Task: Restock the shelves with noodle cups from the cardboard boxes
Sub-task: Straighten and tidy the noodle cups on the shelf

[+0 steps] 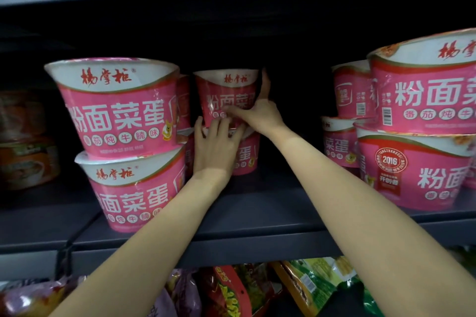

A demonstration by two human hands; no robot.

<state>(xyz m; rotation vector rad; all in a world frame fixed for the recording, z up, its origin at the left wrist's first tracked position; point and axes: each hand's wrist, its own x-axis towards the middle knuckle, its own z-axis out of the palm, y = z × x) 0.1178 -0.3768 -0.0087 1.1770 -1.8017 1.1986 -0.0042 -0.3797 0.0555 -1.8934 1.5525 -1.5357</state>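
Between stacked pink cups point(121, 108), both hands point(257, 113) on rear cup point(226, 92)

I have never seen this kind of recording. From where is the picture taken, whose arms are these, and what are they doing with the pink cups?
There is no machine here. The one picture comes from a camera worn on a person's head, so the two bare arms are that person's own. They reach into a dark store shelf that holds pink noodle cups stacked in twos on the left and right. At the back, in the middle, the right hand grips the upper cup, with its fingers up the cup's right side. The left hand rests with relaxed fingers on the lower cup, over its lid. Snack bags lie on the shelf below.
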